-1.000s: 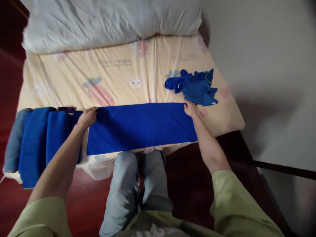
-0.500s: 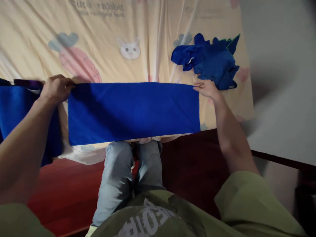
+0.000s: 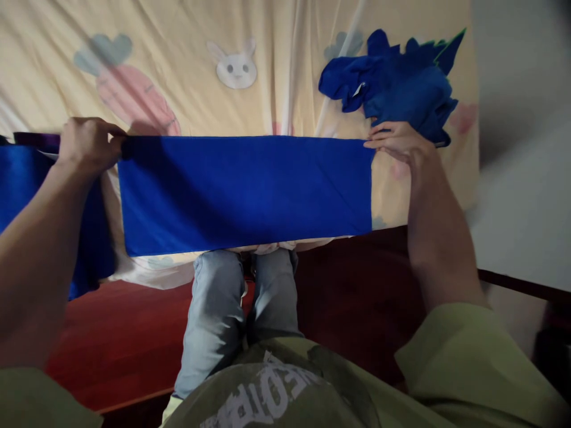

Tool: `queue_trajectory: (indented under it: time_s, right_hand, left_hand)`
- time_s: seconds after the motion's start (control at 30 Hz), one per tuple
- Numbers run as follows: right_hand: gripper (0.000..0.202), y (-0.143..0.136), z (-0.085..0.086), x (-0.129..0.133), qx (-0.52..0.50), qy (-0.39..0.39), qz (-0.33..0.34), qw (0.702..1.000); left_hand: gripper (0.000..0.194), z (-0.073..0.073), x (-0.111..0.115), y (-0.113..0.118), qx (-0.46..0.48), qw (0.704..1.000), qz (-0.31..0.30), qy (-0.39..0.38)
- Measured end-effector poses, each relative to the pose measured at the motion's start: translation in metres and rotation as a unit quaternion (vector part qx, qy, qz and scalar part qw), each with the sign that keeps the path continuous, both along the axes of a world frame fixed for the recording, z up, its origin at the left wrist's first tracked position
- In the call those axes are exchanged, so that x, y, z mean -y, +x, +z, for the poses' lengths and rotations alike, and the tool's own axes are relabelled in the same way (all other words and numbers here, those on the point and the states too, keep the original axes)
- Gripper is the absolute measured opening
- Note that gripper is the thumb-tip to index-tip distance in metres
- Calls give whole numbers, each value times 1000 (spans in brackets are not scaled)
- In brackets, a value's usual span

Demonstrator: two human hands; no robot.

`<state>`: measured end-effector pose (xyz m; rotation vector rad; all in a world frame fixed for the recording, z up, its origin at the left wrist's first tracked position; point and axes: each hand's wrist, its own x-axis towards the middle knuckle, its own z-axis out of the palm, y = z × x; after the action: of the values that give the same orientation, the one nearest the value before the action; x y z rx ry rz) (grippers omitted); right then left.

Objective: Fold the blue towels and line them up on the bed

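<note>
A smooth blue cloth (image 3: 250,190) lies flat as a long rectangle along the near edge of the bed. My left hand (image 3: 90,144) pinches its far left corner between thumb and fingers. At the far right corner, my right hand (image 3: 398,141) grips the cloth's edge with its fingertips, the wrist bent. The far edge runs nearly straight between both hands. Just beyond my right hand is a crumpled heap of blue cloths (image 3: 401,89) with a green-edged piece sticking out.
More blue cloth (image 3: 22,178) lies at the left, partly behind my left arm, and hangs over the bed edge. The cream bedsheet (image 3: 196,30) has rabbit and carrot prints. A pale wall (image 3: 526,148) stands at the right; the floor (image 3: 125,333) is dark red.
The view has shifted slightly, so the bed and heap sit higher. My right hand has bent at the wrist and still holds its corner. My left hand keeps its hold.
</note>
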<state>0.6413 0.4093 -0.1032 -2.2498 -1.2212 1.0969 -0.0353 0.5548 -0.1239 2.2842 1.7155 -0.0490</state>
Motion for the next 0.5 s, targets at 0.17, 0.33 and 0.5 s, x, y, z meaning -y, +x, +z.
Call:
queue_trajectory:
  time_s: [0.17, 0.33, 0.5]
  right_hand:
    - [55, 2, 15, -5, -7, -117, 29, 993]
    - [58, 7, -3, -13, 40, -50, 15, 998]
    - [54, 2, -38, -18, 238, 58, 54, 968]
  left_hand:
    - [88, 3, 6, 11, 18, 999, -23, 20]
    - [73, 15, 20, 24, 48, 997, -2, 54]
    - [69, 8, 17, 29, 83, 992, 42, 84]
